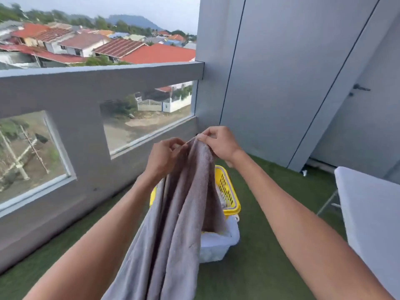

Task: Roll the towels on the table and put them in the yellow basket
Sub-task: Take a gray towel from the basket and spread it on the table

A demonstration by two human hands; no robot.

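Observation:
A long grey-mauve towel [173, 224] hangs in folds from both my hands, held up in front of me. My left hand [163, 158] pinches its top edge on the left. My right hand [218, 144] pinches the top edge on the right, close to the left hand. Behind the towel stands the yellow basket [228, 192] on the green turf, mostly hidden by the cloth. The white table [372, 213] shows at the right edge, its visible part bare.
A white plastic tub [218, 243] sits on the turf just in front of the yellow basket. A grey balcony wall [71, 100] with glass openings runs along the left. Grey wall panels and a door with a handle [360, 88] stand at the right.

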